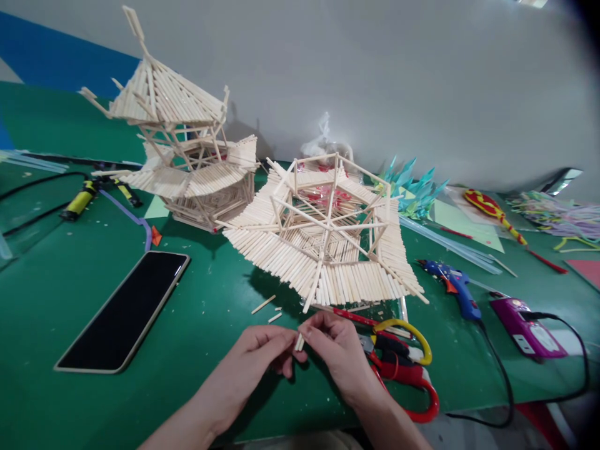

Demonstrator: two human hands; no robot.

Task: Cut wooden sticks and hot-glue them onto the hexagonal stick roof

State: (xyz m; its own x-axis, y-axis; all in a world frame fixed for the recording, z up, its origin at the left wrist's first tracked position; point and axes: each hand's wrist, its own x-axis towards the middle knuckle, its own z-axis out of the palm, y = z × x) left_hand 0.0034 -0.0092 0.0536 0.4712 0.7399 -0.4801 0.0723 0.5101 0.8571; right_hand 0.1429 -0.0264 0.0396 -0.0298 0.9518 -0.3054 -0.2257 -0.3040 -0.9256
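Note:
Both hands meet low in the middle of the view, just in front of a stick-built roof tier [351, 284]. Short wooden sticks [300, 341] are pinched between the fingertips of my left hand [269, 350] and my right hand [330, 344]. How many sticks there are I cannot make out exactly. A finished-looking stick pagoda [169, 100] with a peaked roof stands at the back left. Loose stick pieces [263, 304] lie on the green table [210, 400] in front of the tier. Red- and yellow-handled cutters [398, 369] lie right beside my right hand.
A phone [124, 312] lies at the left. To the right are a blue glue gun [452, 284] and a purple power box [527, 328] with black cords. Behind them lie clear glue sticks [454, 247], teal folded paper [412, 184] and a red-yellow ornament [490, 209].

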